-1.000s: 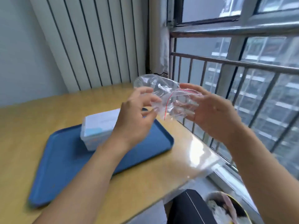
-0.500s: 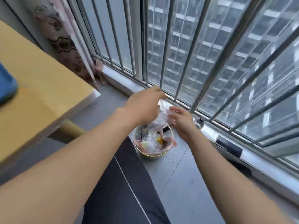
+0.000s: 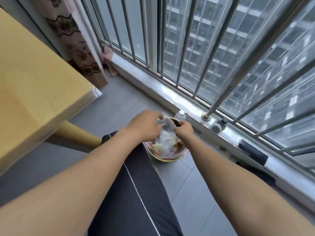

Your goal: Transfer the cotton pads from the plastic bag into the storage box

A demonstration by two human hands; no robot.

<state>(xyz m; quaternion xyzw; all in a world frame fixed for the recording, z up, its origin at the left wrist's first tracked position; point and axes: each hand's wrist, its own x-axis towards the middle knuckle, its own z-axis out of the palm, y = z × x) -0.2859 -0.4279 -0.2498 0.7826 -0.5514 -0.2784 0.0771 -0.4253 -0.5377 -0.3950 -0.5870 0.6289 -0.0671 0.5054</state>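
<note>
Both hands hold the crumpled, clear plastic bag directly above the round, gold-rimmed waste bin that stands on the grey tiled floor, close to the sill under the window bars. The left hand has its fingers curled round the bag's upper edge; the right hand pinches the opposite edge between thumb and fingers.

The main risk, as I judge it, is that the thin, light film springs open on release and drifts onto the floor or catches on the bin's rim instead of dropping in, since the bin looks nearly full. A second risk is that any cotton pad left inside would be thrown out with the bag; the bag looks empty, but its creases and glare keep me from being sure. A reaching arm could also knock over the small clear plastic bottle with a white cap, which stands on the floor just beside the far rim.

The bin has a pinkish liner folded over its rim and holds a heap of clear wrappers and yellowish scraps. The storage box and the cotton pads are out of view; only a bare corner of the yellow wooden bench shows at the left.
</note>
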